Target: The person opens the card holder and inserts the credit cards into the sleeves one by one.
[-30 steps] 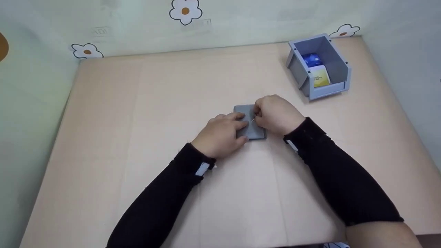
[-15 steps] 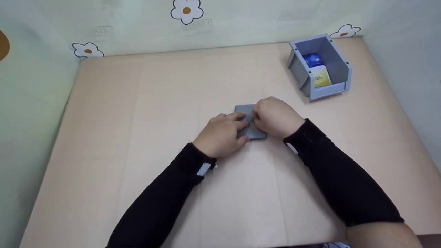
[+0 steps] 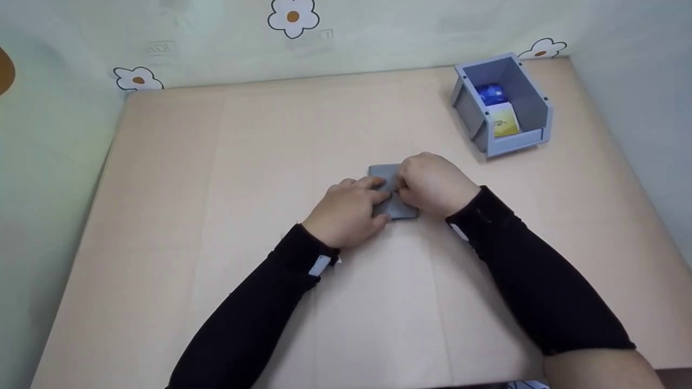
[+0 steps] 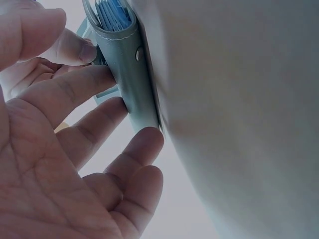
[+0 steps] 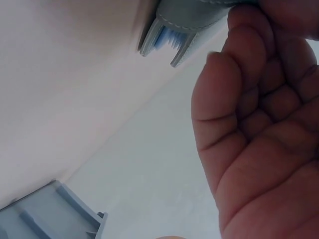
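Observation:
A grey-green card holder [image 3: 404, 208] with stitched edges lies on the table. Blue card sleeves [image 4: 112, 15] show at its end in the left wrist view, along with a round metal snap [image 4: 139, 54] on its side. My left hand [image 3: 346, 212] rests on its left part, fingers spread and fingertips touching the cover and side. Over the right part, my right hand [image 3: 437, 182] has curled fingers, with thumb and forefinger pinching at the cover. What exactly they pinch is mostly hidden; a small dark bit shows by the thumb.
Behind and to the right stands a grey plastic bin [image 3: 513, 143]. A blue packet [image 3: 491, 94] and a yellow-and-white one [image 3: 504, 120] lie in it. Pale walls [image 3: 378, 38] with flower prints border the table [image 3: 243, 162] at the back and sides.
My right hand has shifted slightly left over the card holder, and the shiny bit seen at its fingertips is now mostly covered. The left hand stays in place.

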A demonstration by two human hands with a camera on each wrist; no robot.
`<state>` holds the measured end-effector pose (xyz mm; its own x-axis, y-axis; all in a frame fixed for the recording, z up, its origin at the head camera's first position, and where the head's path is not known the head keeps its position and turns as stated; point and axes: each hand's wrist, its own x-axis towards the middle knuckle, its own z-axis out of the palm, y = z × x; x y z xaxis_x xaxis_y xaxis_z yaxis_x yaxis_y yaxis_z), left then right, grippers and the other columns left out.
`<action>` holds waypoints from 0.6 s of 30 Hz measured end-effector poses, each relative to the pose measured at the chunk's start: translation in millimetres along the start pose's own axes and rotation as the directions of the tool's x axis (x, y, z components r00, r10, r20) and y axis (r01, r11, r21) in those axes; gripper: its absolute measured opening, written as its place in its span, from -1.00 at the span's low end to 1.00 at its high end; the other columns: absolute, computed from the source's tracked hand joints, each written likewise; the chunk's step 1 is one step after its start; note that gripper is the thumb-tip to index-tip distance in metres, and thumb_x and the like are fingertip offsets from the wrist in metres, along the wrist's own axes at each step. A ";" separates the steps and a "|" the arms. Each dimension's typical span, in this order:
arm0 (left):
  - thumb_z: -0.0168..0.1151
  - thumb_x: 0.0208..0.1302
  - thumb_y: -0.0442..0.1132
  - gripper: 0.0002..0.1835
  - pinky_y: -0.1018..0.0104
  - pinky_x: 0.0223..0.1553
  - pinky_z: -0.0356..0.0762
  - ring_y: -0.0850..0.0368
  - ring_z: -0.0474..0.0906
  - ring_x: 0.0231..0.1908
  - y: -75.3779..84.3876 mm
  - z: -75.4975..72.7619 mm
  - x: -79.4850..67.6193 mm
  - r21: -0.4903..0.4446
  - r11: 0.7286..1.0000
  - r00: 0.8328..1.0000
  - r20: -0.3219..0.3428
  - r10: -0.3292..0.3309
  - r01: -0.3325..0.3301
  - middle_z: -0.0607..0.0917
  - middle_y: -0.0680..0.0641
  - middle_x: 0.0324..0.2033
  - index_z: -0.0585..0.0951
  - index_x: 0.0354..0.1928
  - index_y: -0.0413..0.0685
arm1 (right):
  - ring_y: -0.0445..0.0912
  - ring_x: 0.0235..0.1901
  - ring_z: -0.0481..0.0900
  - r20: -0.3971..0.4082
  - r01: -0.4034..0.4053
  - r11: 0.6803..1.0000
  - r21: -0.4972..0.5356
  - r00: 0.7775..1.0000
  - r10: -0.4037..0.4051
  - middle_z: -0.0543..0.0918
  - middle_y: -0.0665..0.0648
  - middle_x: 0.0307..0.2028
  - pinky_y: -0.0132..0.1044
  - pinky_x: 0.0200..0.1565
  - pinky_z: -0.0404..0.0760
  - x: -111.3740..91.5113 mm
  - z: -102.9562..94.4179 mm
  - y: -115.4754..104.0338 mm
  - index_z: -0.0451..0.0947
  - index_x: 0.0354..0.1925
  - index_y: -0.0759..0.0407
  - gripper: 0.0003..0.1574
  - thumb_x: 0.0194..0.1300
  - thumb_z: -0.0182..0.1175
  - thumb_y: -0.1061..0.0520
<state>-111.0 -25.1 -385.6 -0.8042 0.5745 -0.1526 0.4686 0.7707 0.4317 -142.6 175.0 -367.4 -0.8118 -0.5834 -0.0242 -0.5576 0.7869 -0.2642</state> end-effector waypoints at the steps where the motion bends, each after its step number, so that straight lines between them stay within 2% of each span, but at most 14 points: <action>1: 0.22 0.49 0.07 -0.44 -0.11 0.45 0.33 -0.15 0.43 0.42 0.0 -0.1 0.0 0.001 1.000 1.000 -0.001 0.000 0.000 0.43 -0.03 0.54 0.57 0.44 0.06 | -0.05 -0.55 0.44 0.005 0.002 1.000 0.004 1.000 -0.002 0.53 -0.01 -0.61 -0.21 -0.42 0.41 0.0 -0.6 -0.2 0.54 -0.69 0.09 -0.68 0.09 0.26 0.38; 10: 0.21 0.49 0.08 -0.44 -0.12 0.45 0.33 -0.16 0.42 0.42 1.1 0.2 0.2 -0.003 1.000 1.000 0.005 -0.008 0.008 0.42 0.00 0.54 0.57 0.44 0.08 | -0.07 -0.59 0.38 0.016 0.038 0.999 -0.018 0.999 -0.038 0.43 -0.06 -0.68 -0.21 -0.44 0.37 -4.7 -4.1 -3.2 0.47 -0.73 0.06 -0.60 0.13 0.26 0.36; 18: 0.22 0.48 0.03 -0.45 -0.13 0.43 0.34 -0.19 0.44 0.40 0.5 0.3 -0.8 -0.003 1.000 1.000 -0.002 0.005 -0.005 0.43 -0.03 0.53 0.57 0.44 0.08 | 0.02 -0.54 0.47 0.003 -0.005 0.999 -0.048 1.000 0.005 0.55 0.05 -0.64 -0.08 -0.39 0.52 -5.9 -3.2 -10.0 0.56 -0.68 0.12 -0.68 0.15 0.28 0.34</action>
<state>-110.0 -25.0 -385.6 -0.8026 0.5776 -0.1490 0.4712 0.7671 0.4352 -132.8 171.3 -361.5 -0.8140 -0.5802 -0.0279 -0.5616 0.7984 -0.2172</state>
